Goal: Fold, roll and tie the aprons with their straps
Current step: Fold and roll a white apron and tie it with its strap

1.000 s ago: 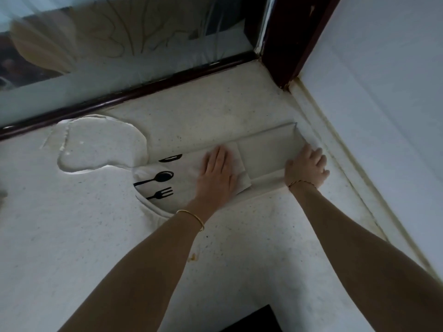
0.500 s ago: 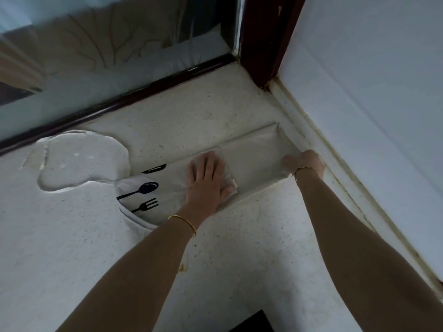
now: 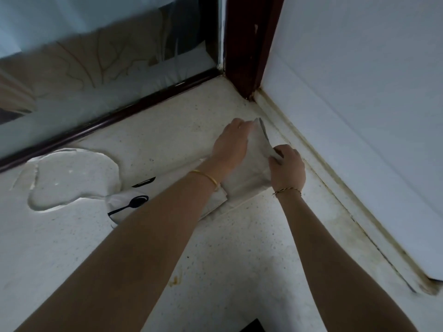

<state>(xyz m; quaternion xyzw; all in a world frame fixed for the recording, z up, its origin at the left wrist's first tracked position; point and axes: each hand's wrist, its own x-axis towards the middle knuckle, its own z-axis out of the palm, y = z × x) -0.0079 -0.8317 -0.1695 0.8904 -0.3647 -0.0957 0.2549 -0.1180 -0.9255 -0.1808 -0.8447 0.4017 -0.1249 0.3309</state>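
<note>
On counter, apron lengthwise toward wall.

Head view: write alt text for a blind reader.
The left hand and right hand hold one end of a folded pale apron raised off a speckled white surface beside a wall. Its other end, printed with a black spoon, lies flat.

Likely a home: a speckled stone tabletop, an etched glass pane at 11 o'clock, a dark wooden frame at 12, a white wall at 2.
</note>
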